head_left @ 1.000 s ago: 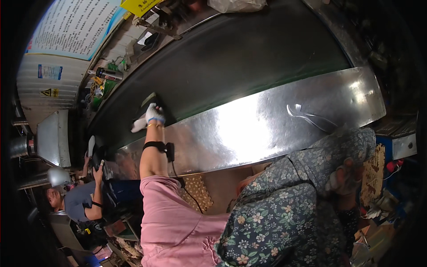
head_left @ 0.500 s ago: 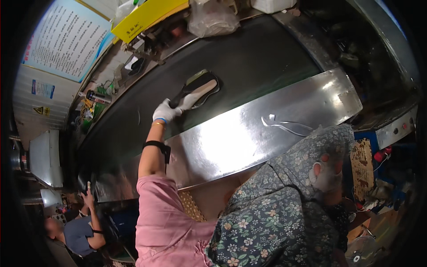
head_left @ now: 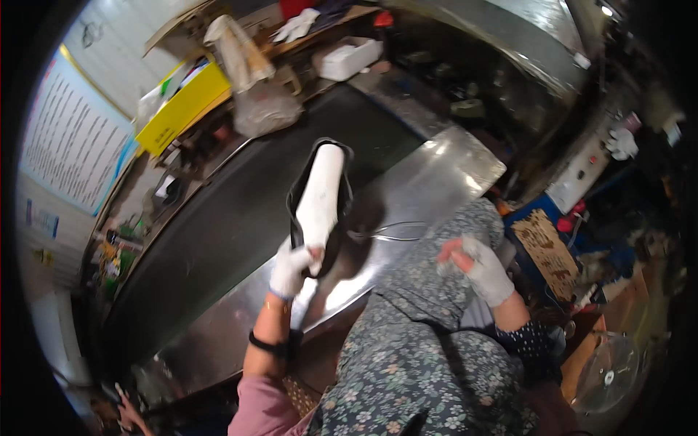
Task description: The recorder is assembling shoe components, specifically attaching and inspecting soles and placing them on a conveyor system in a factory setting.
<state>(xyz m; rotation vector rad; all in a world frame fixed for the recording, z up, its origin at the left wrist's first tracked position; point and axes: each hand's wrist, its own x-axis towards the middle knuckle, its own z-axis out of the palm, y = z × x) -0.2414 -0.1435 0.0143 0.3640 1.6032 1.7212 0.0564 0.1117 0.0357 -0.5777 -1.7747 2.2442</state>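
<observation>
- Nearest the camera, at about five o'clock, a floral apron (head_left: 422, 363) fills the lower middle of the view; the right hand (head_left: 480, 269), in a white glove with reddish fingertips, rests on its upper edge, fingers curled together, and I cannot tell whether they hold anything.
- Slightly farther, at seven o'clock from that hand, the left hand (head_left: 292, 267), also in a white glove, closes its fingers around the lower end of a white shoe last carrying a black upper (head_left: 320, 200).
- Half a second ago this hand reached out over the belt to the piece; now the piece is lifted and drawn in over the steel edge plate (head_left: 429, 182), so the pickup looks complete.
- From the gripping fingers the shoe piece extends toward twelve o'clock, tilted upright.
- Beyond it the dark conveyor belt (head_left: 218, 232) runs from eight to one o'clock.
- Farthest off, a yellow board (head_left: 182, 109) lies on the cluttered bench.
</observation>
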